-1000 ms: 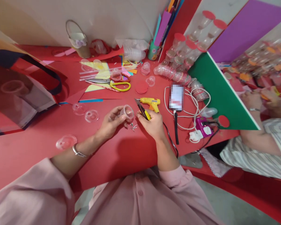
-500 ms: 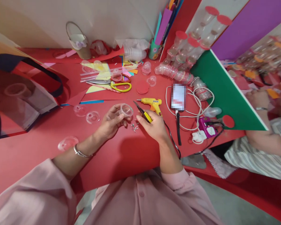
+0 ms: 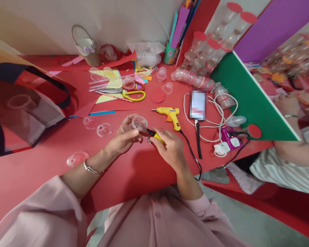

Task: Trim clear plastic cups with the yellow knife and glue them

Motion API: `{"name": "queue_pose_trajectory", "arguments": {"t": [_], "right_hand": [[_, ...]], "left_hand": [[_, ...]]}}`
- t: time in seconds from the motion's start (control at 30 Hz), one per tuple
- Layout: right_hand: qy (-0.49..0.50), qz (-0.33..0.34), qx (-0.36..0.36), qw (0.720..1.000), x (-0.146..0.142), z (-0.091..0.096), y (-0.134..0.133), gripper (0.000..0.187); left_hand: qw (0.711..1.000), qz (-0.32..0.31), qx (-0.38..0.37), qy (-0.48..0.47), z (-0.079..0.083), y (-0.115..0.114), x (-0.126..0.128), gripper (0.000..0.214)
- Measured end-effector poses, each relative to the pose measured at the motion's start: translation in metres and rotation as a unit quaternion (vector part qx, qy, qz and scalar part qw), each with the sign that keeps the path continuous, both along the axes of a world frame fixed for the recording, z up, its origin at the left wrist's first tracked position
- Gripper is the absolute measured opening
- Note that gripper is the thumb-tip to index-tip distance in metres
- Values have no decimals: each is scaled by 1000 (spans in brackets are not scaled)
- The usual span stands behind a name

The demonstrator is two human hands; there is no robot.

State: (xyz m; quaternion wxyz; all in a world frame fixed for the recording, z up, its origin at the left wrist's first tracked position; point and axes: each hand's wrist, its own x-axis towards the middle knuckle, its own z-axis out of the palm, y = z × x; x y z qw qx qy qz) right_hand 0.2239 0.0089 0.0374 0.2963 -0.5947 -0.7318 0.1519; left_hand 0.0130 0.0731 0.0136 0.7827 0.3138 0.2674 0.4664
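Phone [image 3: 197,105] amid looped white cable [image 3: 208,141], purple plug block [image 3: 227,134], green panel [image 3: 257,106], handled basket [image 3: 92,57]

Soft shadows, stretched wide-angle edges

Clear plastic cup [image 3: 139,123]; yellow-black cutter [image 3: 151,132] pointing at it

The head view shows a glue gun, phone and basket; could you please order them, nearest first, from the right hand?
1. Glue gun, just beyond the right hand.
2. Phone, farther out to the right.
3. Basket, at the back left.
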Motion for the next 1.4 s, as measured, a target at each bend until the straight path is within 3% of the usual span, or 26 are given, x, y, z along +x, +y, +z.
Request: {"name": "queue_pose_trajectory", "arguments": {"t": [0.3,0.5,0.67,1.1,1.4], "right_hand": [[-63,-22,20,998,-2,1,-8,42],[-67,-14,12,998,-2,1,-9,42],[-52,2,7,999,-3,-2,-10,41],[-89,-1,84,993,-3,-4,-11,37],[-48,15,79,996,0,-5,-11,34]], "left_hand": [[1000,-9,5,19,3,-4,5,57],[998,5,41,56,1,-9,9,72],[990,37,68,119,-2,-11,11,52],[991,17,36,132,5,-14,12,50],[967,88,117,208,0,-7,8,62]]}}
